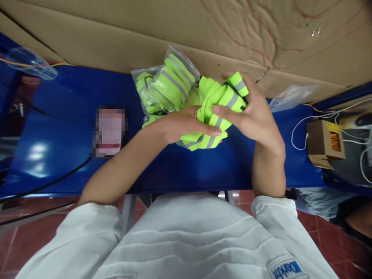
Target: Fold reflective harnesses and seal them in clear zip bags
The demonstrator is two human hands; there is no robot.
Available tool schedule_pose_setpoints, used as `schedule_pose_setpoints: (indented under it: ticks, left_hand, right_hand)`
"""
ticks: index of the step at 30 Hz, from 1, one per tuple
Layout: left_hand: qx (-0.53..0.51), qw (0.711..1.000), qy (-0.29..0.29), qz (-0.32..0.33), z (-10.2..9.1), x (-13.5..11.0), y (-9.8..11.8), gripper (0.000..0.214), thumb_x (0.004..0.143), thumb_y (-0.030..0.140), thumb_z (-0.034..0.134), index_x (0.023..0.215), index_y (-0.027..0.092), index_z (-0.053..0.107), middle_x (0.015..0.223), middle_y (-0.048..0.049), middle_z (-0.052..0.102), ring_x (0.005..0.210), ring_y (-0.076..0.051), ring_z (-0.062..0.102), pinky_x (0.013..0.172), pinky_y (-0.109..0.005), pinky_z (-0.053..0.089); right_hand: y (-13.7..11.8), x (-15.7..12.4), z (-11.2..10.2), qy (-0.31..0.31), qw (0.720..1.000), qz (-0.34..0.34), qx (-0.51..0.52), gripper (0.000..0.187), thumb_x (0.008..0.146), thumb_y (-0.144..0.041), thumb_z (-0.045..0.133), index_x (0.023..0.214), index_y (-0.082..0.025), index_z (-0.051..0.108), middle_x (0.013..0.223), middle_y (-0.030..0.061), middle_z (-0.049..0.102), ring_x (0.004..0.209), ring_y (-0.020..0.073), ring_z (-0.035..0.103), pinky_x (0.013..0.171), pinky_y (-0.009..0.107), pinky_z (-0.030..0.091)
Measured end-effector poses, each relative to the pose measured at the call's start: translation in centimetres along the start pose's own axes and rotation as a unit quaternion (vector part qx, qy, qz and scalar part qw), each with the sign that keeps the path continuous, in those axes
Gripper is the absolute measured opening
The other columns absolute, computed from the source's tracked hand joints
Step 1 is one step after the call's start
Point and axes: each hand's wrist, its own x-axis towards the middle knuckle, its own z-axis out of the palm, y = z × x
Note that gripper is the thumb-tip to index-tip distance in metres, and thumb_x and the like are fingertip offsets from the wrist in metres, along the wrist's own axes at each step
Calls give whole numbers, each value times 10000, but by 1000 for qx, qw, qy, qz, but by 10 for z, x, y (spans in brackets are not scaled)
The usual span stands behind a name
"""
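Beside the bags (173, 83), your left hand (187, 124) and right hand (252, 116) pinch the reflective straps (216, 95) — keep the folds aligned.

Brown cardboard sheeting (116, 21) walls the far side from ten to two o'clock. Below spreads a glossy blue tabletop (186, 172), white glare (38, 152) at nine; red floor tiles (29, 238) show at eight and four.
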Motion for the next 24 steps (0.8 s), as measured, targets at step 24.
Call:
schedule_pose_setpoints:
  ticks: [24]
  left_hand:
    - [137,984,-36,107,-39,-1,5,478,831,654,798,793,177,796,548,-49,578,500,-185,577,625,-369,557]
  right_hand:
    - [15,14,-4,67,973,105,194,636,918,-747,506,1361,-315,654,1270,53,755,1371,349,631,1087,582,559]
